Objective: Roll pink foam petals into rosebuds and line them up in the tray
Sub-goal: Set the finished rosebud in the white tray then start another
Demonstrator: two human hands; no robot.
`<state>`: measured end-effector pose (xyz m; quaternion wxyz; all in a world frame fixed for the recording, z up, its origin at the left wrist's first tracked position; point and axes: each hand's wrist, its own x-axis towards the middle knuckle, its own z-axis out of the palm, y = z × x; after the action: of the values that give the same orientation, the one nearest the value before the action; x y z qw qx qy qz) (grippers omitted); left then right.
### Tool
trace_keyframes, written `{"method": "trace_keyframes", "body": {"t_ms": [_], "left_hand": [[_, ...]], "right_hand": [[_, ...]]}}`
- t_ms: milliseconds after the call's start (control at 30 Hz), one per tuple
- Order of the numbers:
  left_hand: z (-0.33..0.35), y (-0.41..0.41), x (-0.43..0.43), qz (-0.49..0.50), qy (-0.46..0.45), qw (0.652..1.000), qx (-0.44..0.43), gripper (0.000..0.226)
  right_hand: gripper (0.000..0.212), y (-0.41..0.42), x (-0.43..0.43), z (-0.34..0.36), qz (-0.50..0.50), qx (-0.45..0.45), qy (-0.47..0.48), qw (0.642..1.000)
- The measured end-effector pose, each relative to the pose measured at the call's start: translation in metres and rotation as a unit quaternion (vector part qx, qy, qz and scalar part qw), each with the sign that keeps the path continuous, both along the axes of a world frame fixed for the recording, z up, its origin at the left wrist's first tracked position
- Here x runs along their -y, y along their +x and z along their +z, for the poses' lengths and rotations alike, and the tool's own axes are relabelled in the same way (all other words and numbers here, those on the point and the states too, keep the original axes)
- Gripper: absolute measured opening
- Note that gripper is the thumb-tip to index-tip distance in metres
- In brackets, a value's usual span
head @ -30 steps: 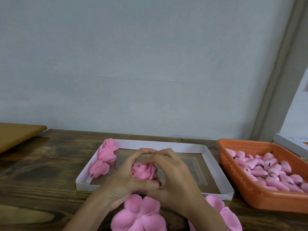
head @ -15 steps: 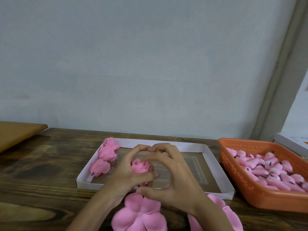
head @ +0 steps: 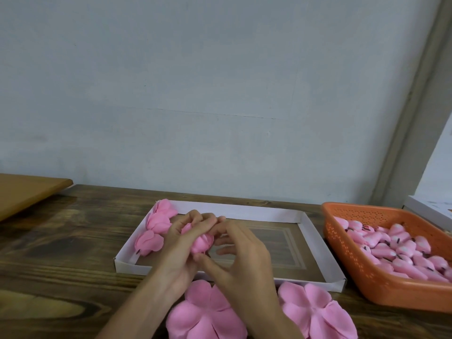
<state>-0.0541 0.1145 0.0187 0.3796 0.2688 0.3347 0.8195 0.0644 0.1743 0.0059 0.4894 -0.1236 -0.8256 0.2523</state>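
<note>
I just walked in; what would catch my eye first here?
Both hands meet at the centre: the left hand and right hand pinch a pink rosebud over the white tray. Finished rosebuds line the tray's left end, and an orange basket full of pink pieces sits at the right.

Both forearms bare, entering from the 6 o'clock edge and converging toward 12. Left hand has its palm turned to 3 o'clock, fingers curled over the top of the rosebud, wrapping it from its 9 o'clock side. Right hand sits at 3 o'clock of the bud, back of hand up. Right thumb reaches toward 10 o'clock, tip at the bud's base. Right index arches over to meet the left fingertips at the top. Remaining right fingers loosely bent, pointing to 9 o'clock.
</note>
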Motion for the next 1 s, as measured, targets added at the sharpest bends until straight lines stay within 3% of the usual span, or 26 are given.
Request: {"method": "trace_keyframes", "body": {"t_ms": [267,400,500,600,667,767,1000], "left_hand": [[0.0,0.008,-0.001,-0.017,-0.005,1.0,-0.006,0.043],[0.007,0.012,0.002,-0.044,-0.002,0.999,0.024,0.062],[0.009,0.012,0.003,-0.061,0.027,0.995,0.068,0.044],[0.011,0.01,0.004,-0.082,0.034,0.991,0.097,0.062],[0.011,0.009,0.002,-0.101,0.021,0.992,0.07,0.076],[0.004,0.007,-0.002,-0.111,0.011,0.993,-0.025,0.064],[-0.005,0.004,-0.008,-0.105,0.022,0.993,-0.054,0.032]], "right_hand": [[0.032,-0.001,0.003,0.0,0.035,-0.013,-0.058,0.998],[0.023,-0.001,0.003,0.0,0.05,-0.045,-0.103,0.992],[0.024,-0.001,0.002,0.0,0.063,-0.079,-0.149,0.984],[0.027,-0.001,0.002,0.003,0.075,-0.107,-0.199,0.971],[0.025,0.0,-0.001,0.006,0.091,-0.132,-0.251,0.955],[0.023,0.002,-0.005,0.009,0.117,-0.152,-0.308,0.932],[0.022,0.003,-0.007,0.011,0.128,-0.155,-0.319,0.926]]}}
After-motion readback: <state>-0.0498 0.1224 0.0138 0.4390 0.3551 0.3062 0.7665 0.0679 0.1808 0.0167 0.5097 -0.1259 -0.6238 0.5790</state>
